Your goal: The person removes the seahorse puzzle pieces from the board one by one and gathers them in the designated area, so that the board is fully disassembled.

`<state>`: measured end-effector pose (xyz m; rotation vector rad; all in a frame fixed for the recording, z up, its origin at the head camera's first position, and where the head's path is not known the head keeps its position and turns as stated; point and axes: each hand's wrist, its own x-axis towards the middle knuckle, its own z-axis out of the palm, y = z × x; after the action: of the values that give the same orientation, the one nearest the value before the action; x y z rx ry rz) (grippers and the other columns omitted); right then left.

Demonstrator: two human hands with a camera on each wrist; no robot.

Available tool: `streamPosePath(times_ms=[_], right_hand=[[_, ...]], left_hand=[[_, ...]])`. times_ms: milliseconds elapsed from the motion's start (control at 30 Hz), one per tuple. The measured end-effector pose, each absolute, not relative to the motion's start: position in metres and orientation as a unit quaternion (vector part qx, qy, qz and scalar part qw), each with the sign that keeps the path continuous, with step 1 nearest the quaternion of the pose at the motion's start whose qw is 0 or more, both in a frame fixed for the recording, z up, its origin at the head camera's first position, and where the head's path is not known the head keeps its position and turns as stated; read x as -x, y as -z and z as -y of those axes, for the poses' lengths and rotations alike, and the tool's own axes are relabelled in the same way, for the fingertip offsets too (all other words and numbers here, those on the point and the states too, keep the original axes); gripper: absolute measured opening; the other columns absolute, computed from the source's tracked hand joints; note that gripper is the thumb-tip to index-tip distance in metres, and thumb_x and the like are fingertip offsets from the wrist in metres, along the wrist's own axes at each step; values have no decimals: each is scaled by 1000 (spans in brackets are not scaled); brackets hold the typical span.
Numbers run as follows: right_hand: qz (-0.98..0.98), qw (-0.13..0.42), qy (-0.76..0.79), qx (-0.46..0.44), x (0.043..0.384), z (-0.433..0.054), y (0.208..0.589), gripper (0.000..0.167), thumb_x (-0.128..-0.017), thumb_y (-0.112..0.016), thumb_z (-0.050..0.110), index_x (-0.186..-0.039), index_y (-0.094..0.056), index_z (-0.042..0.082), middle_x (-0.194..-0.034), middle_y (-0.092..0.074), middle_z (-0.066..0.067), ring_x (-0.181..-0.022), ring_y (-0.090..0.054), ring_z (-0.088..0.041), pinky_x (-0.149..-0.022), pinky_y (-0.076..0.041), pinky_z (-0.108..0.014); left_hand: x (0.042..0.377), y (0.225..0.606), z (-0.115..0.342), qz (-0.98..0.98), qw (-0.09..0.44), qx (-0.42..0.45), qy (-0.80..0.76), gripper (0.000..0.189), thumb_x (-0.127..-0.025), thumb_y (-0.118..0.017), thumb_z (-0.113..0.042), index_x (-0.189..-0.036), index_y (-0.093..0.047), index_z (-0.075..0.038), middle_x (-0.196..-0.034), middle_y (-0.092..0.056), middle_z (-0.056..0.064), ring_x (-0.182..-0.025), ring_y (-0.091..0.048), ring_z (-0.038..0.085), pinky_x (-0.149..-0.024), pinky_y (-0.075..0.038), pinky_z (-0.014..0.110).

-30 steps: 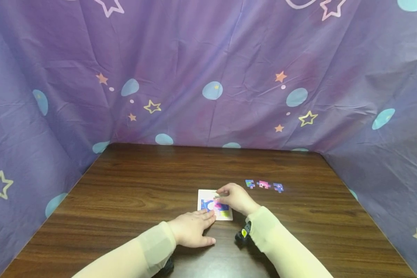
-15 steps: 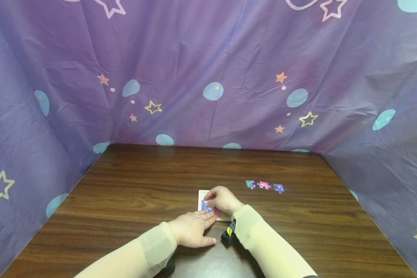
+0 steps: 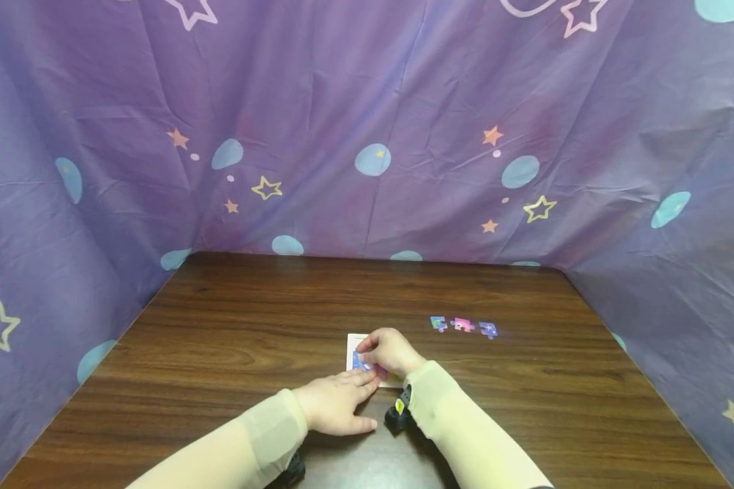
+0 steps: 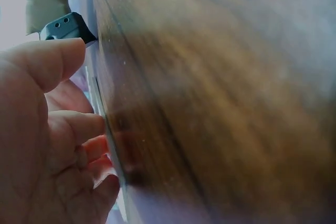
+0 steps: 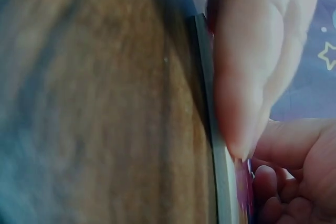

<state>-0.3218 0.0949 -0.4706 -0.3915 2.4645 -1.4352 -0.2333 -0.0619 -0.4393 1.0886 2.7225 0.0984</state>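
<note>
A small white-bordered puzzle board [image 3: 351,345] lies on the table with a blue, pink and yellow-green picture. Across its near edge rests my left hand [image 3: 336,405], fingers stretched forward and thumb out on the wood. My right hand [image 3: 394,352] reaches over the board from the right, fingers bent, thumb and index fingertips close together at the blue part [image 3: 358,360]. It covers most of the picture, and I cannot tell whether a puzzle piece is between those fingertips. In the right wrist view the thin board edge [image 5: 224,192] shows beside the curled fingers [image 5: 265,179].
Three loose puzzle pieces lie in a row to the right beyond the board: a blue-green one [image 3: 438,324], a pink one [image 3: 463,324] and a blue one [image 3: 488,330]. Behind the dark wooden table [image 3: 232,319] hangs a purple curtain [image 3: 318,88] printed with stars.
My right hand has shifted left across the board, from its upper right part to the blue part, then stayed nearly still. My left hand and the loose pieces have stayed in place.
</note>
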Motion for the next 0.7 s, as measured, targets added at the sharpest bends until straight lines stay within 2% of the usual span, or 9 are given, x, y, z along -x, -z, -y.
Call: streamPosePath(times_ms=[500,700], right_hand=[[-854,131,491,114,319,-91,469,11,-78,-74,2,-88,-70,1,-71,-63,-2,-45,-49,-7,-39,-43,-18],[-852,130,493,118,320,-93,468,12,-78,-74,1,-88,-69,-1,-71,-62,-2,-44,-47,-7,-39,-41,-17]], left_hand=[[237,441,66,-918,114,-377,-53,73,-91,-52,-55,-148,-38,-10,-155,-30,8,-142,-27,21,-114,-25,32],[237,444,69,-913,118,-387,-53,76,-93,-50,-55,-150,-33,-9,-157,-25,8,-144,-23,19,-116,-20,29]])
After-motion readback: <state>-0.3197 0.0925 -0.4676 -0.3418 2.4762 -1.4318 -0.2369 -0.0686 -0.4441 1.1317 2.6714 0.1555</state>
